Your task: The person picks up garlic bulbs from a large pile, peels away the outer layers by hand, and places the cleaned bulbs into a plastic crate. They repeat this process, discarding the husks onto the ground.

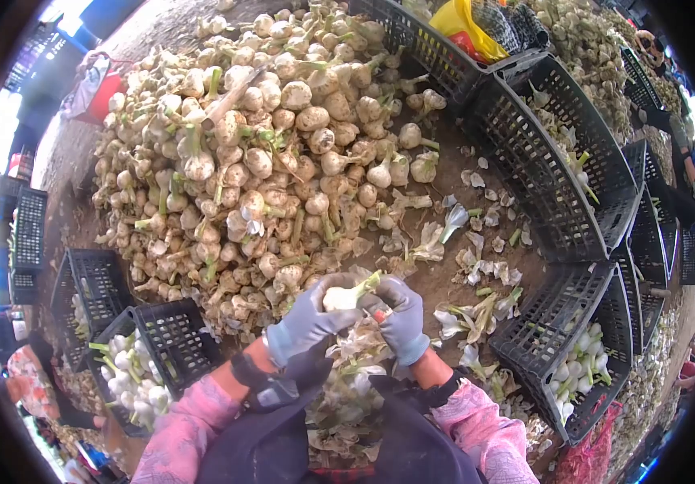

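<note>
My left hand [311, 319], in a grey-blue glove, is closed around a pale garlic bulb [341, 299] whose short green stem points up and right. My right hand [400, 315], gloved alike, is closed close beside the stem. A small orange-red bit shows at its fingertips; what it belongs to is hidden. In front of both hands rises a big heap of soil-marked garlic bulbs [283, 153]. Loose papery skins [355, 355] lie beneath my hands and between my legs.
At right, a black crate [537, 323] holds white bulbs; another black crate [525, 161] stands beyond it. On the left is a crate [174, 343] of cleaned garlic. A red bucket [105, 93] stands at the far left. Other people sit at both edges.
</note>
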Demonstrator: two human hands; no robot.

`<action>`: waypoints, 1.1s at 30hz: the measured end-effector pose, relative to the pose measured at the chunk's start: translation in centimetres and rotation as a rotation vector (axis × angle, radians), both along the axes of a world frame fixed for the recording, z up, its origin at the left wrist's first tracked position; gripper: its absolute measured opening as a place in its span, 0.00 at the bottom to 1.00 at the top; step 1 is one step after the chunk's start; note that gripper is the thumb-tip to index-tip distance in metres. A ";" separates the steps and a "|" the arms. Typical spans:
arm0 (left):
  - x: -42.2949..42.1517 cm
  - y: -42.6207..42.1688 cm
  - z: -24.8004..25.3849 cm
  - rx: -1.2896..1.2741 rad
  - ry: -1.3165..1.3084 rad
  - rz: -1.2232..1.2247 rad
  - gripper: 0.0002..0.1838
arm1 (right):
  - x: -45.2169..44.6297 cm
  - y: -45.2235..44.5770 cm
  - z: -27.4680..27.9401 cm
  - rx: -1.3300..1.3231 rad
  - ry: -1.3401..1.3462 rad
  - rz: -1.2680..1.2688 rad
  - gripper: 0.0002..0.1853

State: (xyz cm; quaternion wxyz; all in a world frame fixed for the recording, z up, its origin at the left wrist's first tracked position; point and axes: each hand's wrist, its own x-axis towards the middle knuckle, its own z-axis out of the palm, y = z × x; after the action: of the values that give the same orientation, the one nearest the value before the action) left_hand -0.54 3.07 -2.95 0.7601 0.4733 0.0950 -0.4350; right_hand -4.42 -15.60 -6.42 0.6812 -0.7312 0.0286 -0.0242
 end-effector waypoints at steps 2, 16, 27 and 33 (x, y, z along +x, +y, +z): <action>0.1 0.4 0.6 -0.254 0.321 0.004 0.35 | 0.3 -0.5 0.3 -0.074 -0.104 0.006 0.07; 0.6 -0.2 0.3 0.053 -0.324 0.107 0.36 | -0.5 0.4 3.0 0.347 0.278 0.027 0.08; -0.1 -0.8 -1.0 0.173 -0.384 0.129 0.42 | 1.4 -2.5 2.3 -0.620 -0.134 -0.117 0.25; 0.6 -1.7 1.4 0.503 -0.750 -0.095 0.50 | 0.1 -1.5 6.2 -0.200 -0.020 0.161 0.18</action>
State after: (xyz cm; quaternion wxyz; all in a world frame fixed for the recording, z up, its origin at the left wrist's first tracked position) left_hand 0.04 1.37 -1.56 0.5825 0.7720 -0.1061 -0.2313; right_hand -4.27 -17.15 -0.24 0.6050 -0.7949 -0.0397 0.0206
